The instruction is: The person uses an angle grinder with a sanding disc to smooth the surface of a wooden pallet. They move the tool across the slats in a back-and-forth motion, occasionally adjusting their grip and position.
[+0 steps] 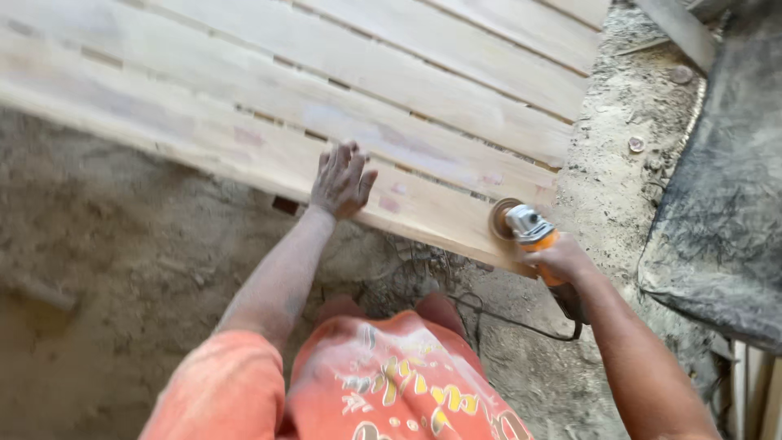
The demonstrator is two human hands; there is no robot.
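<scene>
A pale wooden slatted panel (326, 90) lies across the upper part of the view. My left hand (342, 181) rests flat, fingers spread, on its nearest plank. My right hand (562, 259) grips an orange and grey angle grinder (531, 230), whose round sanding disc (501, 218) presses against the plank's near edge at the right end. The grinder's black cord (505, 318) trails down toward my body.
Dusty, sawdust-covered ground (122, 269) spreads below and to the right of the panel. A dark dusty sheet (725, 179) lies at the right. Pale wooden strips (757, 391) stand at the lower right corner. My orange shirt fills the bottom centre.
</scene>
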